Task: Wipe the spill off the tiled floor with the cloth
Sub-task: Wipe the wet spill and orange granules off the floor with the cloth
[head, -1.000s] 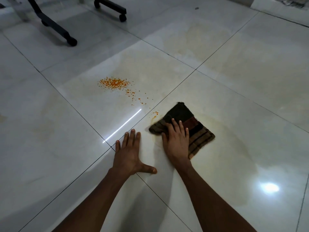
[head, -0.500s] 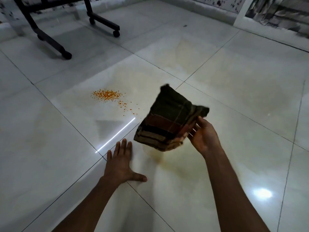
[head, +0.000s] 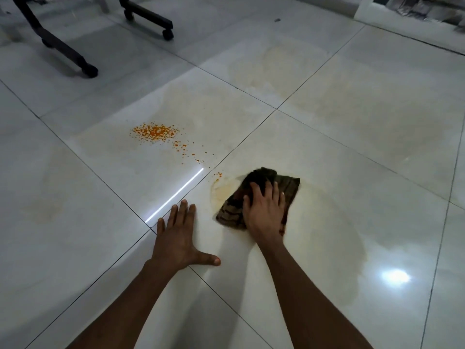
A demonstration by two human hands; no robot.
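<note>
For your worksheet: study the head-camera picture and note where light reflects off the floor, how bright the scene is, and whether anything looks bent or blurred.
Head view: dim overall; a thin bright streak of glare by the left hand and a round glare spot on the glossy tiled floor; grout lines bow from the wide lens; the cloth under the right hand looks slightly soft.
</note>
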